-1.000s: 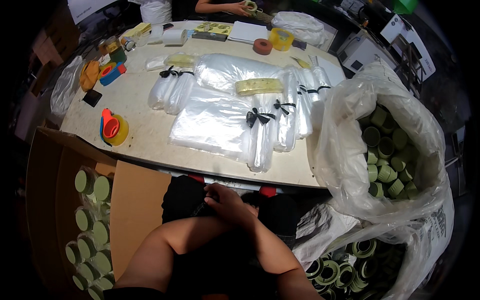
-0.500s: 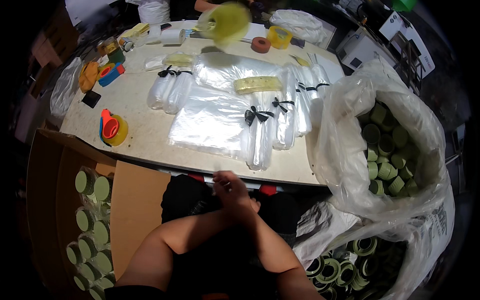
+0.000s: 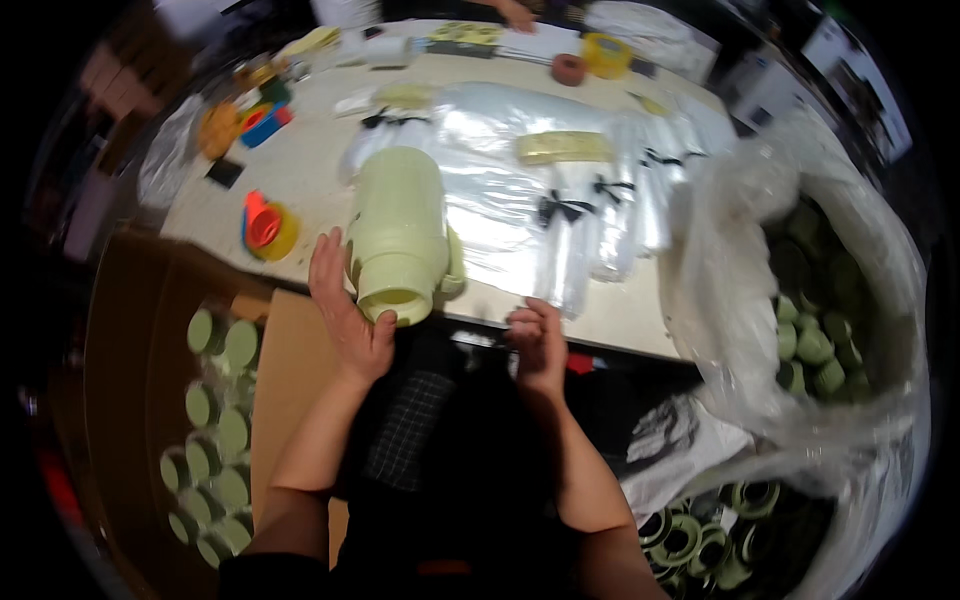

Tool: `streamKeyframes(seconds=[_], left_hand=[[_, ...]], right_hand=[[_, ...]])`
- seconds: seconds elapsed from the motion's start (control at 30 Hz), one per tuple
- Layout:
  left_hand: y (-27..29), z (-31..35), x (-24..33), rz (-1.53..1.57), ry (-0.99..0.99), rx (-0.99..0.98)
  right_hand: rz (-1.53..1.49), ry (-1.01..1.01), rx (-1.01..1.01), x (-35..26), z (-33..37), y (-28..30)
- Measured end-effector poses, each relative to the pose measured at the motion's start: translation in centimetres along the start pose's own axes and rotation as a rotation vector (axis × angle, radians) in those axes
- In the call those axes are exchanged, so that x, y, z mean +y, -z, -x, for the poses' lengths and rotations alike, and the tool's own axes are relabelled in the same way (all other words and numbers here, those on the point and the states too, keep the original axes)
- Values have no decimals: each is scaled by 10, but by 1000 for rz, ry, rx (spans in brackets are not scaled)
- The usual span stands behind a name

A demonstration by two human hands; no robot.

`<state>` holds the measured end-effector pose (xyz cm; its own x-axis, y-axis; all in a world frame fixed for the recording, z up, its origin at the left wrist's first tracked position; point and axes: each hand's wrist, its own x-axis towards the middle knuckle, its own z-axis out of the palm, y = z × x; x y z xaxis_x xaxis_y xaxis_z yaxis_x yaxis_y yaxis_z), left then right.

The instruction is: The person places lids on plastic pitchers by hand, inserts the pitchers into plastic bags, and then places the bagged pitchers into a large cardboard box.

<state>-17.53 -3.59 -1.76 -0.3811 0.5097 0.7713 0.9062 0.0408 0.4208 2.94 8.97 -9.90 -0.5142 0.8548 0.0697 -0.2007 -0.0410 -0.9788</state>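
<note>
A pale green thermos jug body (image 3: 402, 225) with a side handle lies on its side at the table's near edge. Its open mouth faces me. My left hand (image 3: 352, 310) is open along the jug's left side, fingers stretched and thumb beside the mouth rim; whether it bears any weight I cannot tell. To the right of the jug, my right hand (image 3: 540, 340) is apart from it, with loosely bent fingers and nothing visible in them. Behind and right of the jug lie clear plastic bags (image 3: 490, 230), some in rolls tied with black strips (image 3: 563, 208).
At lower left stands a cardboard box (image 3: 135, 300) holding green-capped pieces (image 3: 203, 405). On the right, plastic sacks (image 3: 715, 260) hold green caps (image 3: 815, 345) and rings (image 3: 682, 538). A tape dispenser (image 3: 268, 230) sits at the table's left. Across the table, another person's hand (image 3: 517, 14) shows.
A blurred yellow-green object was above the far side of the table; the jug now lies close to me. My hands, earlier together over my lap, have parted, the left reaching the jug.
</note>
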Motion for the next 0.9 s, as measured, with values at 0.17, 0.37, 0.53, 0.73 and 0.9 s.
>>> streamKeyframes(seconds=[0.17,0.37,0.53,0.73,0.9], left_hand=[[-2,26,1,-129,53,-373],[-28,-26,-10,-116,98,-175],[-35,-54,-88,-237,162,-393],[8,-35,-211,-104,649,-489],[34,-35,-193,339,926,-654]], right_hand=[[218,101,-137,-18,3,-16],[488,141,315,-115,3,111],[796,345,889,-133,-37,321],[1532,284,940,-120,-81,441],[2308,234,698,-133,-159,505]])
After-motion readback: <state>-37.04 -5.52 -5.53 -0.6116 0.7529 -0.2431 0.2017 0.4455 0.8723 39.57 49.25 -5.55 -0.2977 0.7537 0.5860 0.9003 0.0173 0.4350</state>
